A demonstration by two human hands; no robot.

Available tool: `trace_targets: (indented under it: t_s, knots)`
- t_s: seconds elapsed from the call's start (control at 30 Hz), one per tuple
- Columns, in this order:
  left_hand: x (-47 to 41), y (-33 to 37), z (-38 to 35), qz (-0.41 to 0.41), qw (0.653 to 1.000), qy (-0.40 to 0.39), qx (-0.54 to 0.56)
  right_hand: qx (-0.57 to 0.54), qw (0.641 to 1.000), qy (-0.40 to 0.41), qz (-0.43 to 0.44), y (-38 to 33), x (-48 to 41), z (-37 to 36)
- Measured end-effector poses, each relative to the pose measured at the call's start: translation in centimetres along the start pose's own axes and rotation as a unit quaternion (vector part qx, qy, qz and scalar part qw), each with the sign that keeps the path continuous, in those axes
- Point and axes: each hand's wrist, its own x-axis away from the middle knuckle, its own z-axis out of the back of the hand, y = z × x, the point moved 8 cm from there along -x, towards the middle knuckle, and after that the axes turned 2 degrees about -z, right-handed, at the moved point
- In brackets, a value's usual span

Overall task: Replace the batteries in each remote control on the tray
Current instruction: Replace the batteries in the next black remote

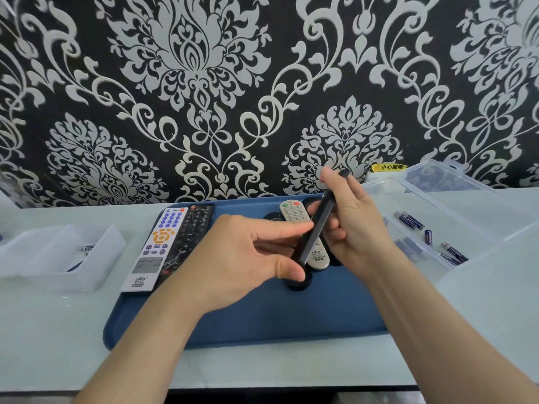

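Observation:
A slim black remote [319, 220] is held tilted above the blue tray [291, 319]. My right hand [350, 225] grips its upper part from the right, thumb at the top end. My left hand [248, 255] pinches its lower end between thumb and fingers. On the tray lie a white remote with blue and orange buttons [157, 249], a black remote [192, 228] beside it, and a small grey remote [294, 212] behind my hands. Another dark remote [300, 282] shows under my left thumb.
A clear plastic box [455, 228] at the right holds several dark blue batteries [409, 221]. A translucent container [58, 255] stands at the left. The patterned wall runs close behind the tray. The table's front edge lies near my forearms.

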Motion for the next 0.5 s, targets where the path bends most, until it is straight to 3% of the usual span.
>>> trace_targets:
  t_s: [0.17, 0.3, 0.4, 0.5]
  knots:
    - [0.1, -0.3, 0.2, -0.02, 0.997, 0.013, -0.073, 0.028, 1.0, -0.007, 0.004, -0.1, 0.2, -0.2]
    - [0.1, -1.0, -0.1, 0.02, 0.992, -0.076, -0.1, 0.13, 0.988, -0.006, 0.082, -0.8, 0.7, -1.2]
    - [-0.3, -1.2, 0.2, 0.014, 0.963, 0.002, -0.269, 0.202, 0.972, -0.03, 0.115, -0.3, 1.4, -3.0]
    - [-0.7, -2.2, 2.0, 0.036, 0.934, 0.088, -0.344, 0.2, 0.974, -0.088, 0.054, 1.0, 1.6, -4.1]
